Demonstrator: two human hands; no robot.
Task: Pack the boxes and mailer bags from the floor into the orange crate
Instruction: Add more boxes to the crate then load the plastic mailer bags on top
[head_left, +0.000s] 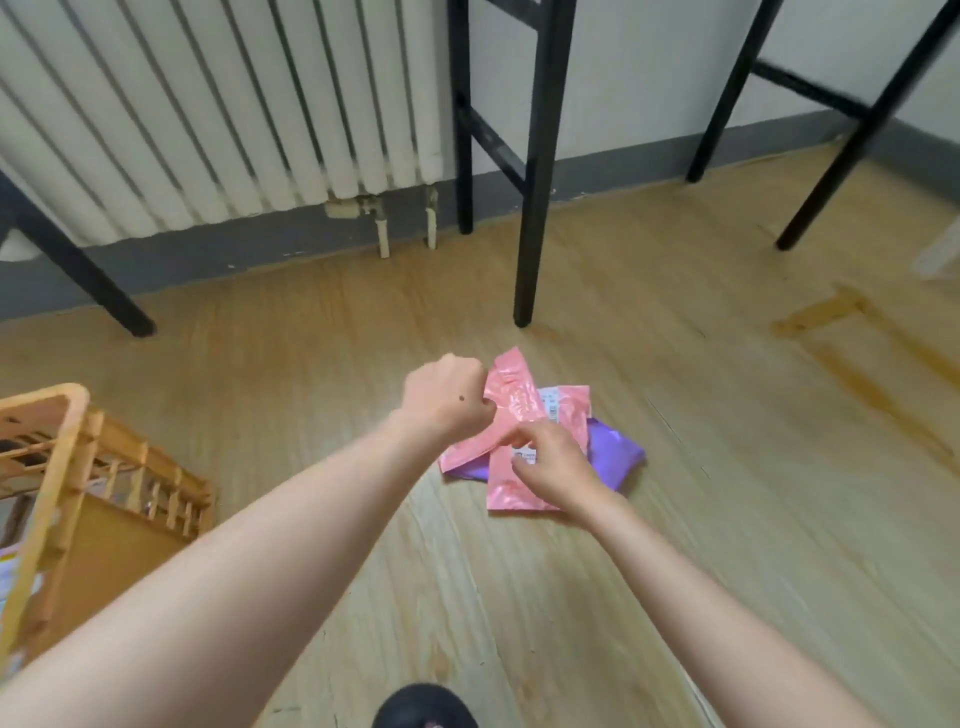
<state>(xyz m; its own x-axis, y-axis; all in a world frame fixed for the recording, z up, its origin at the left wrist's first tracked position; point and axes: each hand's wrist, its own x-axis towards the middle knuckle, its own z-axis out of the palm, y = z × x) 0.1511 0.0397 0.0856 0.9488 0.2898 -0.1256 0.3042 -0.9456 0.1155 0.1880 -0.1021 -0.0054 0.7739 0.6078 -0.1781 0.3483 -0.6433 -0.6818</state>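
Note:
A small pile of mailer bags lies on the wooden floor in the middle of the view. My left hand (449, 399) grips the upper edge of one pink mailer bag (511, 402), lifting its end. My right hand (550, 465) pinches a second pink mailer bag (511, 491) that carries a white label. A purple mailer bag (618, 454) lies under both, showing to the right. The orange crate (57, 467) stands at the left edge; some packed items show inside it, mostly cut off.
Black furniture legs (537, 171) stand just beyond the pile, with more at far left and right. A white radiator (208, 104) lines the wall behind. A dark shoe tip (423, 706) shows at the bottom edge. A yellowish stain (831, 317) marks the floor on the right.

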